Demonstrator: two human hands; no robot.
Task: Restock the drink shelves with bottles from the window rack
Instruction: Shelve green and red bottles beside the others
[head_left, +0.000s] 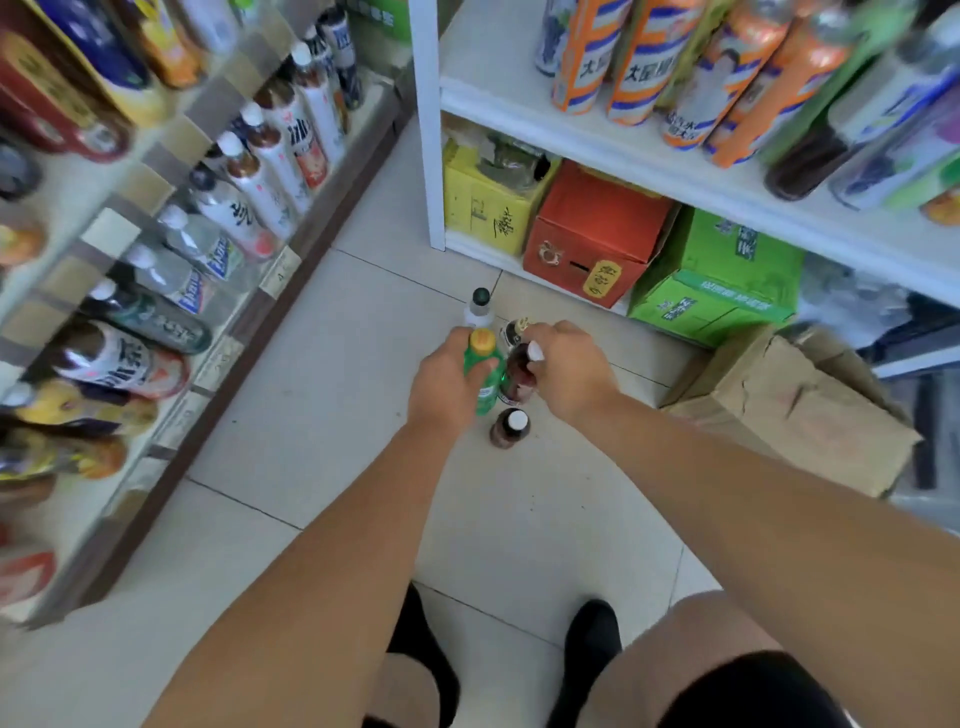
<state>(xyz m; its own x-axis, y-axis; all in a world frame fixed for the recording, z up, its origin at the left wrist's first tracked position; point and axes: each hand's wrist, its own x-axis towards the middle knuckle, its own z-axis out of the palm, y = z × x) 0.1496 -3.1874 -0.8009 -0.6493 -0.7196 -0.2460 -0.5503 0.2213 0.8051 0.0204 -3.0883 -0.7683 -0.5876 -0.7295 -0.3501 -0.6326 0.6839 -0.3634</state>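
Left hand (447, 382) grips green bottle (483, 376), right hand (569, 366) pinches brown bottle (519, 376) by its neck, likely gathering the floor (322, 415) cluster for nearby shelves.

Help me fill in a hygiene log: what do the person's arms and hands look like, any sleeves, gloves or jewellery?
The left arm and right arm are bare along their whole visible length; no sleeves in view. The left hand and right hand are ungloved. No watch, bracelet or ring shows, though the picture is slightly blurred.
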